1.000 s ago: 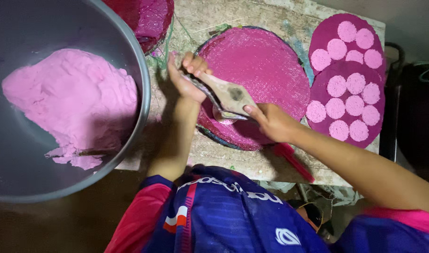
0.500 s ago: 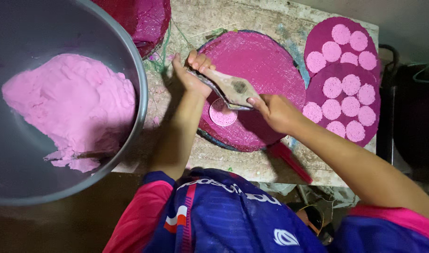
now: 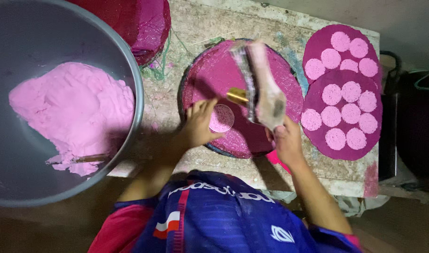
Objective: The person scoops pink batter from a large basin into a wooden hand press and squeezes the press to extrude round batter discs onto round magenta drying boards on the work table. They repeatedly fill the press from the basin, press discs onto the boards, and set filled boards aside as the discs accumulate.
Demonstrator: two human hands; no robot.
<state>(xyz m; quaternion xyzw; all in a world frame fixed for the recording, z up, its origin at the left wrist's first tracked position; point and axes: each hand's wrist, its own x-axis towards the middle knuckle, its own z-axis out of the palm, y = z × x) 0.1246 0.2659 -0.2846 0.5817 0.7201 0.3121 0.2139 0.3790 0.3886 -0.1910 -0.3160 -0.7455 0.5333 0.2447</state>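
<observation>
My right hand (image 3: pixel 287 139) grips the lower end of a wooden hand press (image 3: pixel 261 79) with a brass cylinder (image 3: pixel 237 96), raised over a round magenta mesh tray (image 3: pixel 280 70). My left hand (image 3: pixel 198 125) rests on the tray's near left edge, fingers apart, beside one fresh pink dough disc (image 3: pixel 221 118) lying on the mesh.
A large grey metal bowl (image 3: pixel 130 79) at left holds a mound of pink dough (image 3: pixel 69 112) and a stick (image 3: pixel 90 158). Two magenta trays (image 3: pixel 317 100) covered with several pink discs lie at right. More stacked trays (image 3: pixel 151 23) sit at the back. The worn table edge (image 3: pixel 350 185) is near.
The press was held low across the tray by both hands; now my right hand has lifted it upright, my left hand has let go, and a pink disc lies on the mesh.
</observation>
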